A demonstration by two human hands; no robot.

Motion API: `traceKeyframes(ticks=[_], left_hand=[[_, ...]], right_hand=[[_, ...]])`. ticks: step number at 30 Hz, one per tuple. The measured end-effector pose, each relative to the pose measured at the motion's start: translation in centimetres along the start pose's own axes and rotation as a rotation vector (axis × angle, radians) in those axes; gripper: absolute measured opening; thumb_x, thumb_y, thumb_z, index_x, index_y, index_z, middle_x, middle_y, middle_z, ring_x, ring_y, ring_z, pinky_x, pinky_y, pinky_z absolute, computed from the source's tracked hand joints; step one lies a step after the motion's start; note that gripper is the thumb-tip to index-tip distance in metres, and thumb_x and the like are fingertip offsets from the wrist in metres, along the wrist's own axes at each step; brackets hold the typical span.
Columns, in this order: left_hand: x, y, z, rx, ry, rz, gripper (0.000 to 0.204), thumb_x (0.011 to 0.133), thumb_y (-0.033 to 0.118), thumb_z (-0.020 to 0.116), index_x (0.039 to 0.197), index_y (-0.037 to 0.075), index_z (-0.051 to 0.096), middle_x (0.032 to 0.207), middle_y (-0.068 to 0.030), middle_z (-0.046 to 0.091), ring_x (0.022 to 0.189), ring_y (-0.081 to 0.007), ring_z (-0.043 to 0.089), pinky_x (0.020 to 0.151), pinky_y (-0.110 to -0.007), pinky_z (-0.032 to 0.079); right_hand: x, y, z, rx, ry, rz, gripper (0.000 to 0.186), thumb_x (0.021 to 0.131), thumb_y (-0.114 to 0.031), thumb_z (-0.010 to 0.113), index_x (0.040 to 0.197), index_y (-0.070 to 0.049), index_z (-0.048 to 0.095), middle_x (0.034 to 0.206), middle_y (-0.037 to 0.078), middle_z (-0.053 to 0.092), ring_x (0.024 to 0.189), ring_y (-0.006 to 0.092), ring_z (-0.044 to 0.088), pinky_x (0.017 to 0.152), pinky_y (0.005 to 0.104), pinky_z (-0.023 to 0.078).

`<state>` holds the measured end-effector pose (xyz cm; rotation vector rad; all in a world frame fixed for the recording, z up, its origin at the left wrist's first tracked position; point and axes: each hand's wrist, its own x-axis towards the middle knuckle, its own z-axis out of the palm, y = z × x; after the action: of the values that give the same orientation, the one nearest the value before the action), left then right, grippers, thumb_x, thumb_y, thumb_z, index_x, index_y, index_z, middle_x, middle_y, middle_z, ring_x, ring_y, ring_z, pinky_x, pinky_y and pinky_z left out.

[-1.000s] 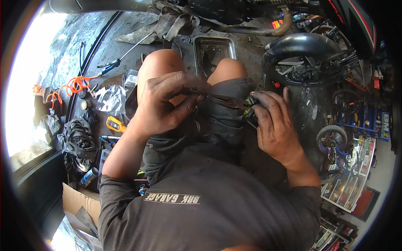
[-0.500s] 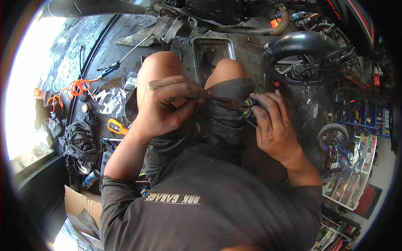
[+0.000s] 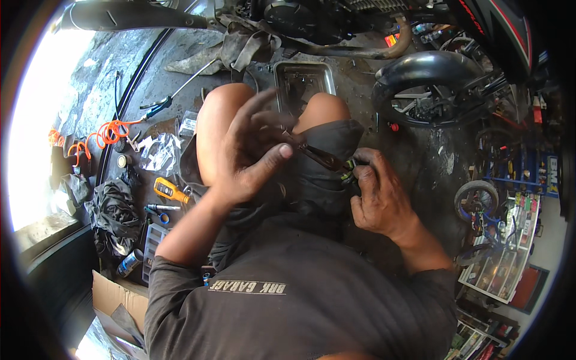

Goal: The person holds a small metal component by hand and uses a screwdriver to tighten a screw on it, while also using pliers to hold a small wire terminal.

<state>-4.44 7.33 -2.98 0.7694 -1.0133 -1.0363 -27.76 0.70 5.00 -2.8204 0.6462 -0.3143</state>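
A pair of dark-jawed pliers [image 3: 324,158] with green and black grips lies across the space above my lap. My right hand [image 3: 384,195] is closed round the grips, and the jaws point left toward my other hand. Beside the jaw tips is my left hand [image 3: 249,144], its fingers spread and partly smeared by motion, the thumb stretched out. Whether a small part sits between the jaw tips cannot be made out. Below the tool are my knees and dark shorts [image 3: 321,180].
Ahead stands a metal tray [image 3: 304,63], with a motorcycle engine [image 3: 294,21] beyond. A wheel [image 3: 429,90] is at right. On the left lie an orange coiled hose [image 3: 111,133], a yellow meter [image 3: 170,189], plastic bags [image 3: 161,153], and dark cloth [image 3: 114,207]. A cardboard box [image 3: 117,294] stands nearer.
My left hand's fingers have opened out from a pinch near the jaw tips. My right hand, with the pliers, has shifted slightly left and down.
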Motion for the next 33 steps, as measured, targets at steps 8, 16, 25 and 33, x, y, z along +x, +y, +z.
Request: traceKeyframes(ticks=[8, 16, 25, 33], left_hand=[[-5.5, -4.2, 5.7, -0.245, -0.194, -0.290, 0.069, 0.099, 0.025, 0.057, 0.149, -0.003, 0.020, 0.148, -0.0157, 0.033, 0.139, -0.0230, 0.030, 0.115, -0.037, 0.022], [-5.6, -4.3, 5.3, -0.306, -0.195, -0.250, 0.049, 0.107, 0.032, 0.034, 0.141, -0.002, 0.034, 0.143, -0.0139, 0.036, 0.136, -0.0227, 0.032, 0.114, -0.035, 0.021], [-5.6, -3.0, 2.3, -0.286, -0.169, -0.492, 0.043, 0.106, 0.032, 0.031, 0.127, -0.002, 0.046, 0.110, -0.0087, 0.057, 0.099, -0.0134, 0.055, 0.087, -0.030, 0.046], [-6.2, -2.1, 2.4, -0.186, -0.433, -0.417, 0.043, 0.103, 0.038, 0.037, 0.111, -0.002, 0.051, 0.093, -0.0104, 0.060, 0.085, -0.0166, 0.058, 0.081, -0.032, 0.047]], right_hand=[[0.5, -2.1, 4.8, 0.097, 0.187, 0.088, 0.036, 0.071, 0.000, 0.059, 0.105, 0.004, 0.046, 0.114, 0.029, 0.044, 0.101, 0.0428, 0.053, 0.089, 0.0481, 0.046], [0.4, -3.9, 7.6, 0.119, 0.289, 0.028, 0.048, 0.074, 0.003, 0.062, 0.116, 0.002, 0.038, 0.114, 0.026, 0.043, 0.107, 0.0399, 0.046, 0.094, 0.0502, 0.042], [1.5, -2.4, 0.0, 0.540, -0.104, 0.316, 0.041, 0.076, -0.004, 0.072, 0.113, 0.001, 0.055, 0.100, 0.017, 0.058, 0.095, 0.0315, 0.062, 0.086, 0.0386, 0.051], [6.8, 3.2, 0.7, 1.402, 0.044, 0.313, 0.022, 0.091, -0.005, 0.062, 0.112, -0.002, 0.067, 0.097, 0.007, 0.064, 0.093, 0.0140, 0.062, 0.081, 0.0268, 0.048]])
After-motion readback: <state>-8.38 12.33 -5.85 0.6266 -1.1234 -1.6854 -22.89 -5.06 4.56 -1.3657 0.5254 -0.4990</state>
